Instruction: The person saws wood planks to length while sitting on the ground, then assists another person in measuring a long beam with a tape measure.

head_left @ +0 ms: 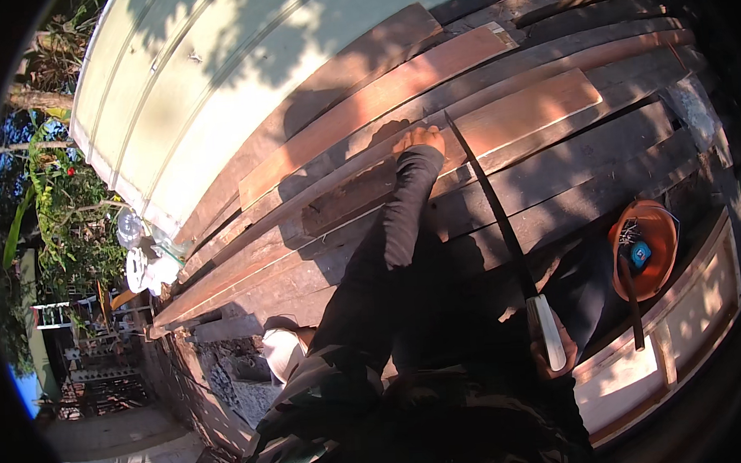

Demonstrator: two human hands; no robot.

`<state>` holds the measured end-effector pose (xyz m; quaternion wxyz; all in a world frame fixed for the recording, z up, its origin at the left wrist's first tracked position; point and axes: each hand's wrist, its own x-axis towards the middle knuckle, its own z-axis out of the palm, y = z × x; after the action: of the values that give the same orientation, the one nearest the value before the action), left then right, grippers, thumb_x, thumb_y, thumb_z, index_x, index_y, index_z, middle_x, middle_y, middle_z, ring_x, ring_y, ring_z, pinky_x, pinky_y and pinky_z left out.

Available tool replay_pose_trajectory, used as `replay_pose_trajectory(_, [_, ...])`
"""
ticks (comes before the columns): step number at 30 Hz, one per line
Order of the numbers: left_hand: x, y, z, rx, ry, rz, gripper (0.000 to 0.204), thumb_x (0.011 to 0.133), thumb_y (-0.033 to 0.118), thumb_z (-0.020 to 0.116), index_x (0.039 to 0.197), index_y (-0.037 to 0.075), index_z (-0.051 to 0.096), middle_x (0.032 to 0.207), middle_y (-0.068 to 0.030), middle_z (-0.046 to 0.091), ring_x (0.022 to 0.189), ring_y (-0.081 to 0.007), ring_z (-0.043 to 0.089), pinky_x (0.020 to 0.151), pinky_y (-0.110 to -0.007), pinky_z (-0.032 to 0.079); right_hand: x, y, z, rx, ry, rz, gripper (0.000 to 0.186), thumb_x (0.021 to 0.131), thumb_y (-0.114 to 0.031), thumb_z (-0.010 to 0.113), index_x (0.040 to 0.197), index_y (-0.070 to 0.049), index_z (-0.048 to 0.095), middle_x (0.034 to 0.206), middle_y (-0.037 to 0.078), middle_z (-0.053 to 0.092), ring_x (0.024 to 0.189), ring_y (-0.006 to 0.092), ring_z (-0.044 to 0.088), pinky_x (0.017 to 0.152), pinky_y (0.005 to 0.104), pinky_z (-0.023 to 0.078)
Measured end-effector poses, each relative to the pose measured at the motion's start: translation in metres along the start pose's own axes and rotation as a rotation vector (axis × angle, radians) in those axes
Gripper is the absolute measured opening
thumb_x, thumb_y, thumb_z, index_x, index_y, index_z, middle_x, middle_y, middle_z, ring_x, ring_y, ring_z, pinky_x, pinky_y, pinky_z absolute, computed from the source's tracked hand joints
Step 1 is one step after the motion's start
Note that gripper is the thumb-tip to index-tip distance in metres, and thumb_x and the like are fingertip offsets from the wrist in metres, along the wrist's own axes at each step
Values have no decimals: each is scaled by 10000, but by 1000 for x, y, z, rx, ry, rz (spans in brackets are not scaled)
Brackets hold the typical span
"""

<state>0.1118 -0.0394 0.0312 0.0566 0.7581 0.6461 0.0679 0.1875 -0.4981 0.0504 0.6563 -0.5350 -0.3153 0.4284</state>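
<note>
Nearest the camera, camouflage-patterned trousers (330,418) fill the lower middle, crossed by the person's own dark-sleeved forearms. To the left of both hands, well apart, stand green plants (59,206), and beside them a pale corrugated metal sheet (212,80) leans behind the timber. The left hand (420,138) reaches forward at the end of a long dark sleeve and rests, fingers curled, on the upper edge of a reddish plank (429,77) in a stack of wooden planks (552,172); whether it grips or merely presses cannot be told. The planks lie side by side, slanting from lower left to upper right, some dark and weathered, some orange-brown in sunlight. Just right of the left hand, the tip of a long dark blade (490,200) meets the planks; the blade runs down and to the right toward the right hand (552,348), which is closed around the tool's pale handle (548,331). Right of the right hand, near it, lies an orange bowl-shaped container (660,246) holding a small blue object (638,255) and a dark strap-like piece. Further right and below, a pale framed panel (685,324) catches patches of sunlight.
</note>
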Motion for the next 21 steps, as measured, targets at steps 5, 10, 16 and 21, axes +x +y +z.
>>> replay_pose_trajectory(5, [-2,6,-12,1,-161,232,448,979,378,364,1028,96,708,1102,-126,702,1156,-287,613,980,-447,442,166,13,58,-455,36,-195,556,804,-21,620,1355,-27,548,798,87,625,713,90,547,682,275,492])
replay_pose_trajectory(10, [-7,-15,-8,-44,-95,112,397,969,337,357,999,173,717,1087,-76,708,1124,-265,630,953,-454,454,117,10,60,-497,63,-243,610,751,2,647,1353,-33,554,987,128,704,839,162,667,769,275,522])
replay_pose_trajectory(16, [-7,0,-6,-60,-128,34,397,947,314,401,851,125,736,1000,-96,719,1014,-298,668,883,-468,489,33,-16,21,-365,2,-107,619,851,-215,679,1372,63,494,1250,172,634,1141,229,619,979,343,481])
replay_pose_trajectory(21, [-4,8,-6,43,-185,254,364,971,364,407,1074,142,677,1088,-98,698,1140,-269,617,993,-421,436,198,22,58,-439,32,-175,565,791,-3,645,1348,-22,552,946,116,680,786,175,634,774,296,518])
